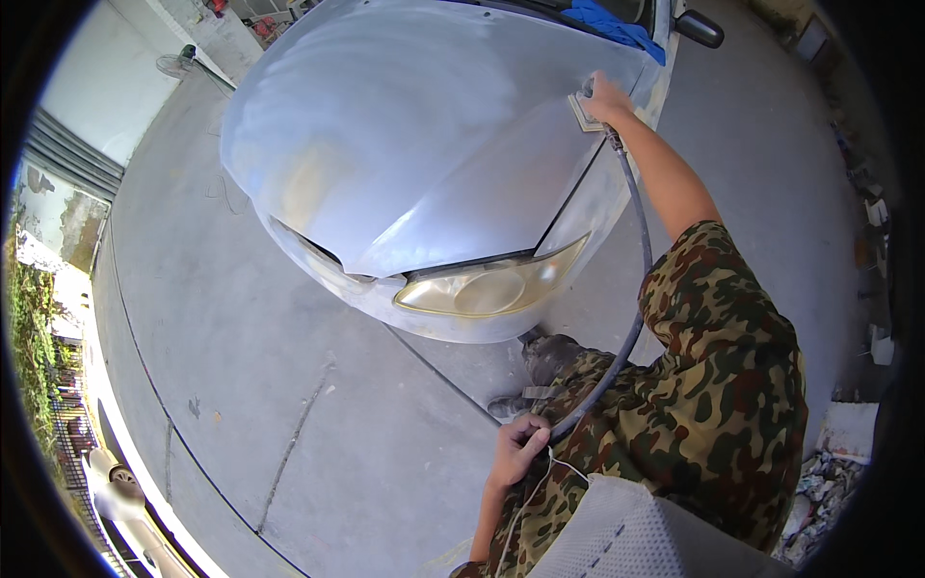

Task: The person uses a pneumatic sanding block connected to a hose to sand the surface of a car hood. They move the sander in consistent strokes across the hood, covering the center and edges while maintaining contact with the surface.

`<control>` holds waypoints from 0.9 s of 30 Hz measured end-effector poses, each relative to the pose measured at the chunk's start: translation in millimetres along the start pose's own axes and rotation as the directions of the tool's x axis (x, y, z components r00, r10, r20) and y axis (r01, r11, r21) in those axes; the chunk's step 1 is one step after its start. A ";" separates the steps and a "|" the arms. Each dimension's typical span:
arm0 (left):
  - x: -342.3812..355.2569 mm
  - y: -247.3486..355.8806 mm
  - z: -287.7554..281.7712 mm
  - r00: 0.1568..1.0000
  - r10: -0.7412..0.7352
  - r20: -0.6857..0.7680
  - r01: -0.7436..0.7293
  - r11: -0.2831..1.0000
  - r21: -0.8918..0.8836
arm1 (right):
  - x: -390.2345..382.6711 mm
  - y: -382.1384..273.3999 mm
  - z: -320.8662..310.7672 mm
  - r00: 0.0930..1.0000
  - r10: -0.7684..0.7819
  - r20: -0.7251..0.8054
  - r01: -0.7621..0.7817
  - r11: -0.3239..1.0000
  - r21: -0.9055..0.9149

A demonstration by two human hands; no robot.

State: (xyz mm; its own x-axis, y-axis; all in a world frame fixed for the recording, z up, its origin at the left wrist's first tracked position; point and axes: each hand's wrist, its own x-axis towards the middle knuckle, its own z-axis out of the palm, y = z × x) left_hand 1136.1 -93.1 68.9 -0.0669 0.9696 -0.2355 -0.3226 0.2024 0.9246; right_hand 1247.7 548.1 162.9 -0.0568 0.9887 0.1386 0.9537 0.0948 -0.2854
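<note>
My right hand (607, 98) is closed around a sander (582, 114), whose flat, pale square pad rests on the car hood (434, 125) near its right edge. A thick dark hose (644, 226) runs from the sander's rear end down past my right arm. Lower down, in front of my body, my left hand (521, 448) is closed on this hose, thumb on top. The hood is dull silver-grey with cloudy, sanded-looking patches. Below it sits a yellowish headlight (487, 289), its edge lined with yellow.
Blue cloth (617, 27) lies by the windshield, near the side mirror (700, 29). A dark line (443, 371) crosses the concrete floor (318, 414) under the bumper. A fan (176, 64) stands at the far left. Rubble (819, 501) is heaped at the lower right.
</note>
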 end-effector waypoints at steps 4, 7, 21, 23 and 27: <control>25.3 6.9 -20.5 0.992 0.093 -0.087 -0.090 0.995 0.042 | 5.2 12.8 -19.9 0.997 0.057 -0.044 -0.056 0.998 0.020; 44.9 22.3 -47.3 0.986 0.087 -0.141 -0.067 0.988 0.142 | -7.9 -4.2 -35.0 0.997 -0.026 -0.068 0.030 0.998 0.055; 84.3 65.0 -92.3 0.951 0.000 -0.309 0.114 0.930 0.349 | -4.7 -47.1 -43.8 0.983 -0.179 0.047 0.180 0.984 -0.007; 87.3 50.6 -87.0 0.955 0.037 -0.295 0.080 0.925 0.372 | 1.5 -41.7 -49.1 0.986 -0.162 0.037 0.162 0.987 -0.005; 88.9 43.0 -85.8 0.945 0.087 -0.316 0.044 0.921 0.387 | -35.7 -68.5 -47.6 0.948 -0.313 0.064 0.314 0.950 -0.001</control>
State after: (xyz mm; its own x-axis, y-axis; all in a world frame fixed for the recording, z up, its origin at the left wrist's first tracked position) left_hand 1035.3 -10.0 62.0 -0.3895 0.8901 -0.2365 0.0650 0.2827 0.9570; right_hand 1198.4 500.7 222.6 -0.3710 0.9147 0.1604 0.8882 0.3999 -0.2263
